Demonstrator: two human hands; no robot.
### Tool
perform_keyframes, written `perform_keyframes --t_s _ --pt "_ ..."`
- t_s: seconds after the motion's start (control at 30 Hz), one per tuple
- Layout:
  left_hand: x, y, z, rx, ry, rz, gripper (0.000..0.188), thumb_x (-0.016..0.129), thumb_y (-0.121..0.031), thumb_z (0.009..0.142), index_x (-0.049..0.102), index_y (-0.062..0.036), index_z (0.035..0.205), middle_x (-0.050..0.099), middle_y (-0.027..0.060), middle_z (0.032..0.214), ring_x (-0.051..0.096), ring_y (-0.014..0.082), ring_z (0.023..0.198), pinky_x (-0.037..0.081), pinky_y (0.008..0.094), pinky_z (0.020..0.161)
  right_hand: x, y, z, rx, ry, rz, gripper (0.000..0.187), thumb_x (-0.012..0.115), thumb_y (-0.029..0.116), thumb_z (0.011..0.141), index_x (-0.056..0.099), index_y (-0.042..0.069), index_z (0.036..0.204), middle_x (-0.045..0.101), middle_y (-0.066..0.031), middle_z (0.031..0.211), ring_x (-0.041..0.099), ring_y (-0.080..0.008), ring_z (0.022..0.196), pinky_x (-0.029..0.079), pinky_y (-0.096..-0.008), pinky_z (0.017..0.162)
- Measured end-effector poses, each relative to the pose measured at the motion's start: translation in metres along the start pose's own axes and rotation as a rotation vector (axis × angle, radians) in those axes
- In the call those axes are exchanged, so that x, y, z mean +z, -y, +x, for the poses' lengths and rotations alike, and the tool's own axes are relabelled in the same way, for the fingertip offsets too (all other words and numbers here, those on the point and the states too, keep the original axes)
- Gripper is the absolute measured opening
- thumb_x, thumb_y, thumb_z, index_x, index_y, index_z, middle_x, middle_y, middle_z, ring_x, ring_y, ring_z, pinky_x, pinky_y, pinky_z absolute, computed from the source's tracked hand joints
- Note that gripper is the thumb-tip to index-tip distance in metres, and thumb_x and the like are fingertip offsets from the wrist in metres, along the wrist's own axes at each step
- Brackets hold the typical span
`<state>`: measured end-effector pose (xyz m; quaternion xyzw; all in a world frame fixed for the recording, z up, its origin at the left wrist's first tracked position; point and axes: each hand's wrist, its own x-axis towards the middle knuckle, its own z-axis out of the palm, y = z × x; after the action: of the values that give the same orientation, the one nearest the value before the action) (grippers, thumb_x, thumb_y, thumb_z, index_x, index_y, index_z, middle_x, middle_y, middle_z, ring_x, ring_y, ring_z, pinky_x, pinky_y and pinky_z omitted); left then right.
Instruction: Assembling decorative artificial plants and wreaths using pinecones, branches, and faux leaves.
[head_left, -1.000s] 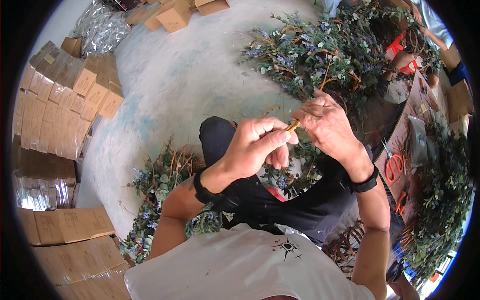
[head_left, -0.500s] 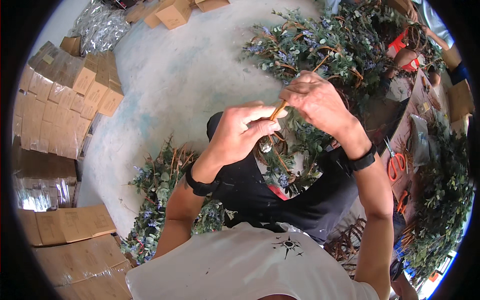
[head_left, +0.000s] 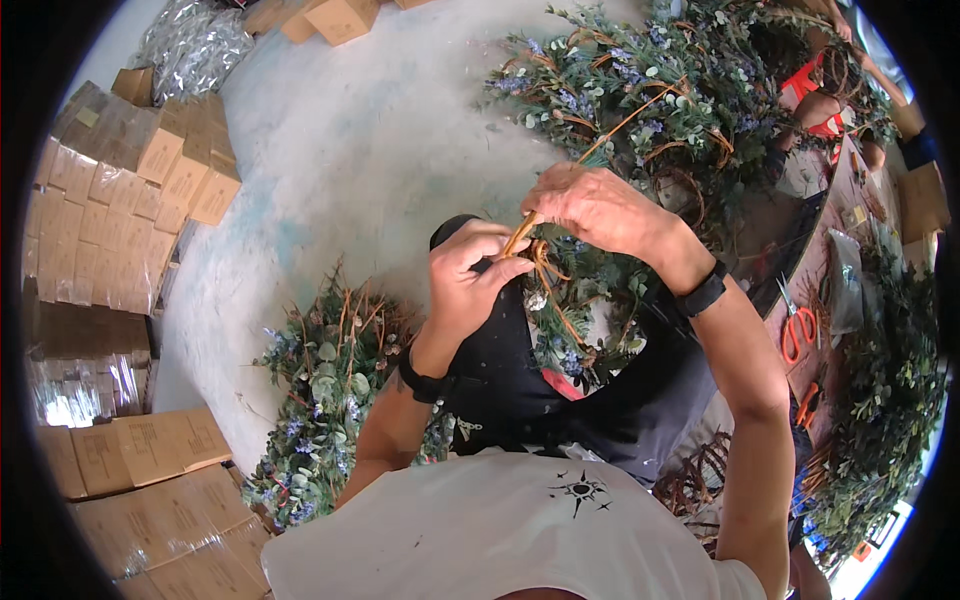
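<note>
A thin brown twig (head_left: 632,117) runs through both hands, its long end sticking out up and to the right past the knuckles. Thumb and fingers of my left hand (head_left: 462,283) pinch its lower part, where it looks thicker, perhaps bundled. Close by, my right hand (head_left: 605,207) is closed round it higher up, fingertips turned down. Curled brown strands (head_left: 541,256) hang just beside the left fingertips. Under the hands, between my legs, lies greenery (head_left: 568,335) with blue flowers and a whitish cone; whether the twig joins it I cannot tell.
Finished-looking leafy wreaths (head_left: 620,80) are heaped ahead, another leafy pile (head_left: 325,385) at my left. On the right, a board (head_left: 812,255) holds orange-handled scissors (head_left: 797,333). Cardboard boxes (head_left: 110,225) are stacked at the left. Another person's arm (head_left: 880,75) shows at the far right.
Both hands have shifted left and a little lower with the twig. More of its long end now shows beyond my right hand, and the curled strands have come into sight.
</note>
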<state>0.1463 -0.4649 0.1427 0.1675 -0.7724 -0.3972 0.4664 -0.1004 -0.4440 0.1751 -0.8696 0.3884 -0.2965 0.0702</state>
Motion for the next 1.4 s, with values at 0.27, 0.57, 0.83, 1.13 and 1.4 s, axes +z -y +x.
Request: perform_keyframes --t_s 0.27,0.57,0.83,1.13,1.4 --pt "-0.007 -0.006 0.006 -0.123 -0.039 -0.152 0.027 0.080 -0.002 0.085 0.069 0.0005 0.109 0.072 0.0107 0.096 0.068 0.0154 0.084 0.056 0.0289 0.072 -0.019 0.005 0.007 0.026 0.151 -0.088 0.031 0.067 -0.001 0.080 0.065 0.007 0.110 0.068 -0.0114 0.097 0.065 -0.0343 0.100 0.054 -0.0443 0.086" --pt "0.006 0.008 0.004 -0.071 0.052 -0.058 0.018 0.083 -0.001 0.082 0.069 0.0015 0.094 0.070 0.0104 0.086 0.068 0.0190 0.075 0.055 0.0305 0.069 -0.008 -0.006 0.002 -0.014 0.218 -0.148 0.032 0.069 0.001 0.078 0.068 0.006 0.110 0.072 -0.0081 0.106 0.066 -0.0323 0.108 0.055 -0.0412 0.095" --pt "0.013 0.031 0.003 -0.022 0.046 -0.088 0.027 0.086 -0.005 0.078 0.070 0.0000 0.099 0.069 0.0108 0.095 0.067 0.0216 0.085 0.053 0.0337 0.077 0.005 -0.013 -0.004 -0.020 0.169 -0.062 0.021 0.064 0.005 0.081 0.066 0.011 0.100 0.071 -0.0079 0.102 0.067 -0.0328 0.106 0.055 -0.0424 0.090" --pt "0.019 0.022 0.009 0.068 0.162 0.018 0.048 0.083 -0.013 0.081 0.071 -0.0025 0.126 0.066 0.0102 0.104 0.063 0.0258 0.097 0.052 0.0380 0.090 0.026 -0.004 -0.018 0.098 0.128 -0.085 0.040 0.072 0.001 0.076 0.067 0.006 0.115 0.070 -0.0093 0.118 0.063 -0.0328 0.115 0.053 -0.0427 0.100" --pt "0.027 0.022 0.008 0.056 0.149 0.063 0.043 0.083 -0.017 0.081 0.075 -0.0078 0.122 0.063 0.0100 0.120 0.061 0.0286 0.108 0.050 0.0404 0.096 0.027 0.014 -0.032 0.201 0.032 -0.172 0.032 0.066 0.013 0.085 0.067 0.009 0.117 0.071 -0.0078 0.118 0.065 -0.0297 0.114 0.051 -0.0405 0.100"
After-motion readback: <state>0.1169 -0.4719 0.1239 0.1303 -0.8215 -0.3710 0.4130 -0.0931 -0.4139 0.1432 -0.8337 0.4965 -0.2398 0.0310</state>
